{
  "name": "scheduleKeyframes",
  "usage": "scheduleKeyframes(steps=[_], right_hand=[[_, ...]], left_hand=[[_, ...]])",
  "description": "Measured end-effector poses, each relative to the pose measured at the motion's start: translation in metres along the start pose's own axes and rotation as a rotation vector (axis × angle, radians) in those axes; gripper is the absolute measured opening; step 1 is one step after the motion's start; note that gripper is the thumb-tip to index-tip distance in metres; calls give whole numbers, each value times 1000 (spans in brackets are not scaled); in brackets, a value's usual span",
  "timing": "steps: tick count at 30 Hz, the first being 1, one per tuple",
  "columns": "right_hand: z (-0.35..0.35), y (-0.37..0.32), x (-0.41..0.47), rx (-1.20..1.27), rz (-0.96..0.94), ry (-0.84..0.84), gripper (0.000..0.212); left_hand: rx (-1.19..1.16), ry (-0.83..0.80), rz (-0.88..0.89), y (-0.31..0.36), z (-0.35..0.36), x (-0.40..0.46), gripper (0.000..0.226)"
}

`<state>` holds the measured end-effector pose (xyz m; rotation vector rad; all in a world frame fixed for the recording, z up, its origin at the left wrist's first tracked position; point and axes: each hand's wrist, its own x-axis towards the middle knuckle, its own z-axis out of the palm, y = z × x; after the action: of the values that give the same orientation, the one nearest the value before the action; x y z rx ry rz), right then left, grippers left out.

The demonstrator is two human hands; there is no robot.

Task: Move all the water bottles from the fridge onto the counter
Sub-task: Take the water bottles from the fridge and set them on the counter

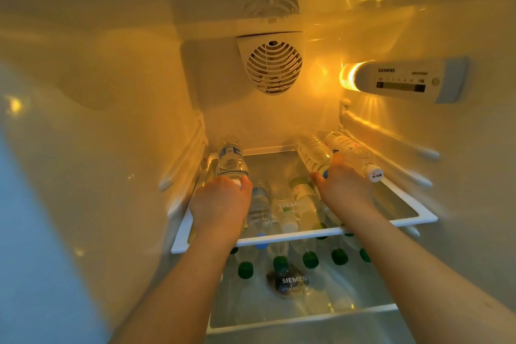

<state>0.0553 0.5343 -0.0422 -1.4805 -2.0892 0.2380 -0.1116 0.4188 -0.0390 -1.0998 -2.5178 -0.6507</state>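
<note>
Both my hands reach into the open fridge over its top glass shelf (413,216). My left hand (222,204) grips the cap end of a clear water bottle with a blue label (231,158) lying at the shelf's left. My right hand (344,186) holds the neck of a ribbed clear bottle (312,152) on the right. Beside it lies a white-capped bottle (351,152), untouched. Through the glass I see several more bottles (261,209) on the shelf below, most with green caps (310,259).
The fridge's side walls with shelf rails close in left (178,176) and right (405,159). A round fan grille (273,67) sits on the back wall and a lit control panel (405,81) on the right wall. A lower shelf edge (307,318) runs under my forearms.
</note>
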Motion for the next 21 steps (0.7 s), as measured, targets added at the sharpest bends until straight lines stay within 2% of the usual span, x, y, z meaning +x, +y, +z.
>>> scheduleKeyframes(steps=[5, 9, 11, 13, 15, 21], right_hand=[[-8, -3, -7, 93, 20, 44, 66], [-23, -11, -40, 269, 20, 100, 57], [-33, -19, -63, 361, 35, 134, 48], [-46, -28, -82, 403, 60, 165, 45], [-66, -37, -101, 387, 42, 188, 43], [-131, -61, -150, 207, -32, 281, 34]], left_hand=[[-364, -137, -143, -6, -13, 0, 36], [-661, -163, -282, -6, -40, -23, 32], [-913, -181, -411, -4, -54, -38, 31], [-1193, -209, -612, 0, -68, -50, 44], [-1446, -277, -734, 2, -94, -65, 35], [-1488, -367, -751, -18, -165, -116, 22]])
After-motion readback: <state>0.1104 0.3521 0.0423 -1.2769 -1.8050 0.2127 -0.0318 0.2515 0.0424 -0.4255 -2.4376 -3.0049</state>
